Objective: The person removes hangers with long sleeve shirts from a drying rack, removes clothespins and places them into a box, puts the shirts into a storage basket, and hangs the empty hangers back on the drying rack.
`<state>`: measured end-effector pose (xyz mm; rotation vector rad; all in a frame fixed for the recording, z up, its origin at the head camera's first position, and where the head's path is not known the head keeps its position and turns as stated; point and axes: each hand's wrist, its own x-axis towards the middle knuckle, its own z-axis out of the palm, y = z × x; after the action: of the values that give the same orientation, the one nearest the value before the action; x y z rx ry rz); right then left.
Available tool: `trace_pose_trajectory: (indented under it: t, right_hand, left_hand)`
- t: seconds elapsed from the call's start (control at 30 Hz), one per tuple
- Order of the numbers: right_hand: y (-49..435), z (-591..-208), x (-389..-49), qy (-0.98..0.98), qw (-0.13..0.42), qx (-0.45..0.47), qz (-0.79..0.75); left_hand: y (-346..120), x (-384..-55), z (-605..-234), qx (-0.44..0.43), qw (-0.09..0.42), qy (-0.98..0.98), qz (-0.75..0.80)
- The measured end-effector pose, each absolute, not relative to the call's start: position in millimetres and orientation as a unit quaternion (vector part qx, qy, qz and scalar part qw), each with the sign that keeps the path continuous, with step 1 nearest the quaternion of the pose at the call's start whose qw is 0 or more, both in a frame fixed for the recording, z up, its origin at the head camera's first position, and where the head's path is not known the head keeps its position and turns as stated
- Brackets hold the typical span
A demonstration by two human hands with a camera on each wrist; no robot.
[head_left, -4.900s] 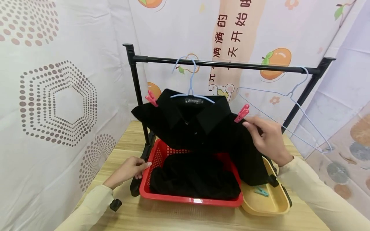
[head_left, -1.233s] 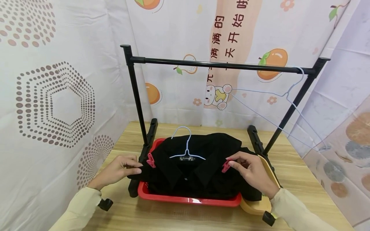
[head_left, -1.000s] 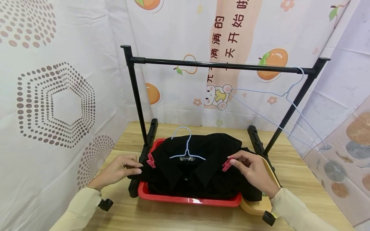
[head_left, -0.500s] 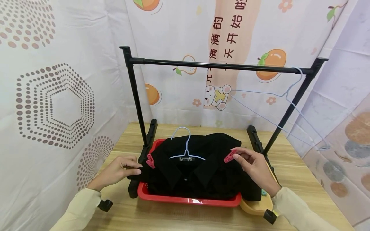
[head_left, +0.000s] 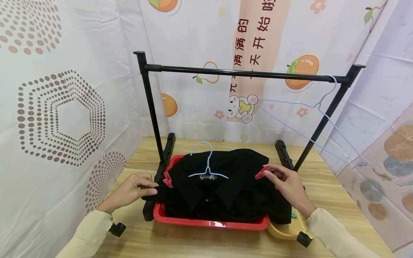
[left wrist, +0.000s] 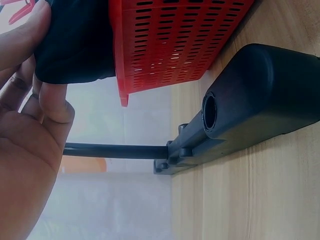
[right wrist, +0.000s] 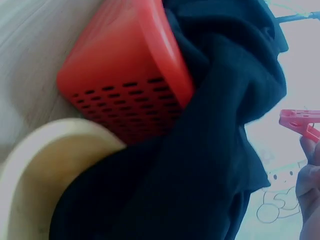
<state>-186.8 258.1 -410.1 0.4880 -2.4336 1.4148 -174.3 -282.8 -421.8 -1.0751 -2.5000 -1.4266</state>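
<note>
A black collared shirt [head_left: 245, 161] lies across the red basket [head_left: 213, 224], a pale blue hanger [head_left: 208, 168] inside its collar. My left hand [head_left: 133, 188] pinches the shirt at its left end; the left wrist view shows the black cloth [left wrist: 75, 45] between thumb and fingers. My right hand [head_left: 288, 182] pinches a pink clothespin [head_left: 262, 172] by its end, over the shirt's right shoulder. In the right wrist view this clothespin [right wrist: 297, 117] is apart from the cloth. Another pink clothespin [head_left: 167, 180] sits on the left shoulder, close to my left hand.
A black rack [head_left: 245, 73] stands over the basket, with a bare blue hanger [head_left: 317, 104] hooked at its right end. The yellow basin [head_left: 284, 233], partly under the shirt, holds a teal clothespin [head_left: 294, 215]. Patterned curtains hang behind and at both sides.
Earlier the shirt was higher, with the clothespin on its right shoulder. It has come down onto the basket. My right hand has drawn that clothespin off, up and right. The left hand now pinches cloth.
</note>
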Motion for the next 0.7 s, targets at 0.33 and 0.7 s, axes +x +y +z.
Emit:
trace_pose_trajectory:
  t: [0.33, 0.7]
  right_hand:
    - [278, -423, -193, -0.856, 0.14, 0.139, 0.479]
    - [298, -432, -194, -0.875, 0.146, 0.118, 0.445]
  left_hand:
    - [-282, -174, -421, -0.349, 0.034, -0.814, -0.463]
    - [-282, -172, -420, -0.345, 0.031, -0.817, -0.46]
